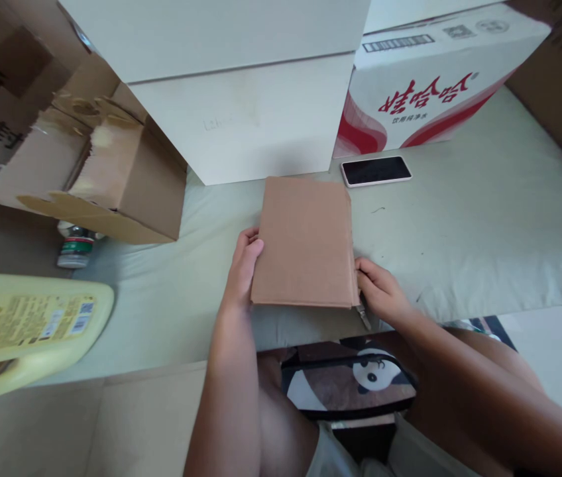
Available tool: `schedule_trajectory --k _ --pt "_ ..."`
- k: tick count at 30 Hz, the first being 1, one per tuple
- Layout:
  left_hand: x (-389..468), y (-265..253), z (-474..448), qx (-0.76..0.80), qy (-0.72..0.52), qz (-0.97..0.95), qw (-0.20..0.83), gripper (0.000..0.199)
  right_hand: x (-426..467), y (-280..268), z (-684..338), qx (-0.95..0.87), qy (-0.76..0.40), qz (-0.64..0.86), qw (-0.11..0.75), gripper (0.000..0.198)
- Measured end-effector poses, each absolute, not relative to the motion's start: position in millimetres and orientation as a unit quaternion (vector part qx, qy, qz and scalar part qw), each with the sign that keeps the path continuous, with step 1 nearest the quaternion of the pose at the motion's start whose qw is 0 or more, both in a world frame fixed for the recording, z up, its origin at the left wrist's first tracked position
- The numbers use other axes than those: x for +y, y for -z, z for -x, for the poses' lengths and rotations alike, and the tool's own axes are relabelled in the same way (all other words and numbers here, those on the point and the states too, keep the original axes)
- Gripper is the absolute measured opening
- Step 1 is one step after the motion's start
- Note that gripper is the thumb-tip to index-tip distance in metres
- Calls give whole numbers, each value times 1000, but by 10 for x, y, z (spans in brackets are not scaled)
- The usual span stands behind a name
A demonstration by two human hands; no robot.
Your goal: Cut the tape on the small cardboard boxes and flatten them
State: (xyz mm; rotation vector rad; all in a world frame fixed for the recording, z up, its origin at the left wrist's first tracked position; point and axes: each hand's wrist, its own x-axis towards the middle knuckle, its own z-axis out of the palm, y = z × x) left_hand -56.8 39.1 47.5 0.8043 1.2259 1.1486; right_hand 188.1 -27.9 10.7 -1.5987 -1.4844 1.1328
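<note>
A flat brown cardboard box (305, 245) is held over the pale green cloth surface in front of me, tilted slightly. My left hand (245, 265) grips its left edge, thumb on the top face and fingers behind. At its lower right edge, my right hand (380, 286) is closed, fingers pinched against the cardboard's side. A small metal piece (364, 318), key-like in shape, sticks out below those fingers. What else the right fingers hold is hidden.
White boxes (246, 126) stand behind the cardboard, with a printed water carton (420, 99) to their right. A phone (376, 171) lies before the carton. An open cardboard box (152, 179), a bottle (76, 246) and a yellow jug (37, 324) are on the left.
</note>
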Motion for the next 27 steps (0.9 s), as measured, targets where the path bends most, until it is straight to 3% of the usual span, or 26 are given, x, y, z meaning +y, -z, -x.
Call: schedule_trajectory --k 27 --pt "389 -474 570 529 -494 -341 600 47 -287 -51 -1895 -593 -400 607 346 20"
